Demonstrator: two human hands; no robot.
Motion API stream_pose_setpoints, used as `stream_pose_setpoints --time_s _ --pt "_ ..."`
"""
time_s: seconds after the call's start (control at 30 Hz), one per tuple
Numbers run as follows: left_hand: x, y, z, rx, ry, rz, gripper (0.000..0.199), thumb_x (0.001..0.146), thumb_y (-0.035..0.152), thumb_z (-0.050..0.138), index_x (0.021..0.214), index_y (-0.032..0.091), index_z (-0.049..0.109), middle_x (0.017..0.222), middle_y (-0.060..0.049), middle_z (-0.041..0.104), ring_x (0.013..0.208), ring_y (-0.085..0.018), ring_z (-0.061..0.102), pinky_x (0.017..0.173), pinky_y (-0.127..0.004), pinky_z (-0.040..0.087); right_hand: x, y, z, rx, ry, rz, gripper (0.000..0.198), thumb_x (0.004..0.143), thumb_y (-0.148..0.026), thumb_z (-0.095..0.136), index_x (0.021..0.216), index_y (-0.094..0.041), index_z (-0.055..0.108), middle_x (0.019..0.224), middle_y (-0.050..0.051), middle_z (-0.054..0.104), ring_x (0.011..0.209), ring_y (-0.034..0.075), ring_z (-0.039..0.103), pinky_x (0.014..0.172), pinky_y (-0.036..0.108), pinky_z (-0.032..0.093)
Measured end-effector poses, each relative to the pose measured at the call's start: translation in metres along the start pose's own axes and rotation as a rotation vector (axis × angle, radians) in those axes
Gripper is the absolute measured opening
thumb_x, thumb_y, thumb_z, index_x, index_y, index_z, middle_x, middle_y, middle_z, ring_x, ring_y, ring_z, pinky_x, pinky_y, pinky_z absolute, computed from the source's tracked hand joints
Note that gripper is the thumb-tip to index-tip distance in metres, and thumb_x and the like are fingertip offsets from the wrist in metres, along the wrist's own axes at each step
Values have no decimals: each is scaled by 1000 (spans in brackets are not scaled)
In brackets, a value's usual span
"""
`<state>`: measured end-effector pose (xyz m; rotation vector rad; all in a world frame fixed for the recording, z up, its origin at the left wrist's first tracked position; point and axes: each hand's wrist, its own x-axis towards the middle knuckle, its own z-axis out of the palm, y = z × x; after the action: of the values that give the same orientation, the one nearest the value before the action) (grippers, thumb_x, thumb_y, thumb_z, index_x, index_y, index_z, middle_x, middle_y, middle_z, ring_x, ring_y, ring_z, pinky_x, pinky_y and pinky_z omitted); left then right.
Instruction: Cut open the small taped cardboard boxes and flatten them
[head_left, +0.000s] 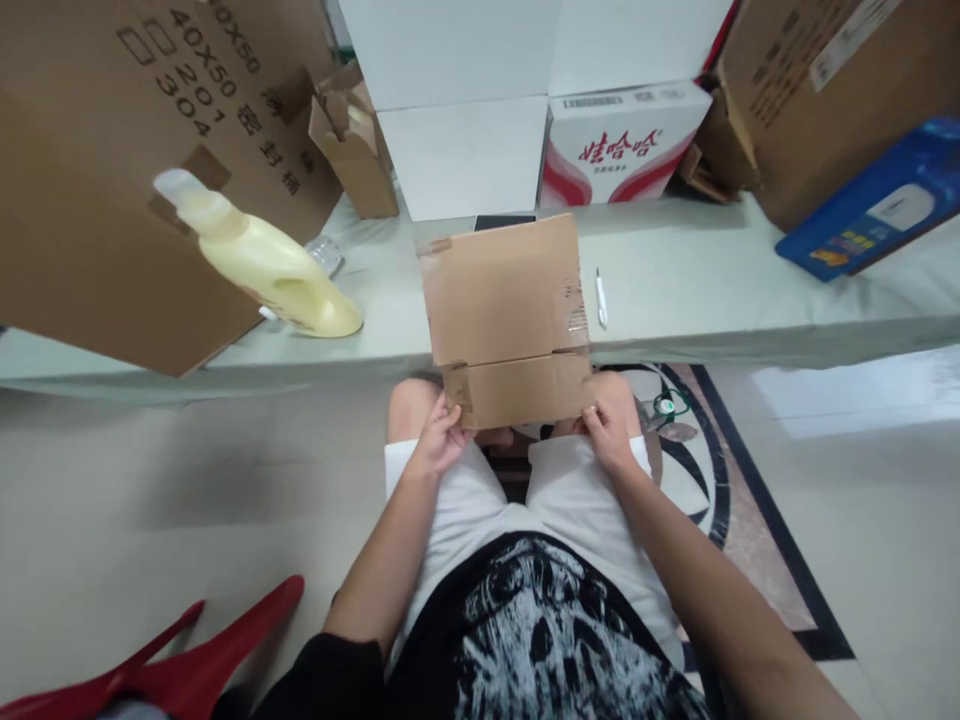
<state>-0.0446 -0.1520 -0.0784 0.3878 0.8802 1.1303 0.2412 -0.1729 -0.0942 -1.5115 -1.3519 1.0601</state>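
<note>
A flat, creased piece of brown cardboard [501, 290] spans the gap between my knees and the table, its far part over the tabletop. My left hand [441, 432] pinches its near left corner, thumb on top. At the near right corner, my right hand [606, 430] grips the board in the same way. Torn, ragged bits show along the cardboard's left and right edges. A slim white pen-like tool [601, 300] lies on the table just right of the board. Behind the board, a dark flat object [505, 222] is partly hidden.
On the pale green table [675, 290], a yellow bottle [277, 265] stands left beside a large carton [97, 200]. White boxes [461, 150] and a red-and-white box [622, 145] line the back. A blue bottle [874, 205] is at right. Red stool legs [217, 650] show lower left.
</note>
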Motion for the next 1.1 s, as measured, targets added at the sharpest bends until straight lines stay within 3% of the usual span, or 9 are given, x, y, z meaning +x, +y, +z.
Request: stream_pose_setpoints --time_s 0.13,0.2,0.3,0.4,0.57,0.73,0.83,1.0,1.1 --pt "14 -34 11 -64 -15 -65 40 82 25 76 117 31 58 104 1 74 77 -13 73 65 -23 58 0 -2 0 34 -102 -10 73 65 -91 45 85 -23 66 77 9 71 58 21 59 60 36 48" --pt "21 -54 16 20 14 -98 47 77 28 81 115 29 55 99 0 75 73 -14 74 62 -23 58 2 -3 6 -11 -101 -4 70 59 -89 56 76 -23 68 70 8 70 58 21 59 60 36 48" --pt "31 -73 20 189 48 -146 58 73 34 84 119 26 50 91 -3 75 61 -15 72 53 -22 54 8 -3 17 -102 -43 44 57 65 -78 64 55 -22 61 52 6 61 52 20 55 57 33 45" --pt "34 -79 19 272 36 -140 62 72 39 83 122 25 50 87 -2 74 53 -14 68 49 -22 51 13 -2 24 -125 3 95 59 75 -75 56 50 -21 60 50 9 63 48 20 56 52 32 43" --pt "30 -76 14 303 -2 -118 46 75 49 76 108 22 58 78 -1 71 57 -15 67 58 -25 52 17 -5 10 -71 111 134 70 75 -85 46 47 -22 58 53 13 68 48 21 62 50 32 49" --pt "30 -79 11 373 -52 -174 30 75 45 73 82 18 62 63 0 66 51 -12 62 52 -20 41 20 -21 -49 -156 419 124 63 80 -80 47 57 -23 61 65 15 72 61 26 68 64 38 54" --pt "31 -84 13 414 -60 -189 28 74 43 74 75 17 63 61 -1 66 50 -11 59 51 -20 38 36 -42 -99 -485 657 54 59 86 -71 43 60 -22 64 64 18 71 69 32 69 71 42 51" --pt "32 -87 16 465 -62 -191 28 74 44 72 71 17 63 59 0 64 50 -11 57 52 -20 36 101 -112 -187 -970 890 -58 55 93 -49 34 75 -10 69 71 26 69 79 38 68 71 46 46" --pt "33 -85 16 484 -56 -193 28 72 44 72 69 18 62 59 0 64 49 -11 55 51 -21 36 143 -167 -224 -1050 849 -159 54 97 -38 32 106 5 63 91 40 65 93 42 67 79 54 43"
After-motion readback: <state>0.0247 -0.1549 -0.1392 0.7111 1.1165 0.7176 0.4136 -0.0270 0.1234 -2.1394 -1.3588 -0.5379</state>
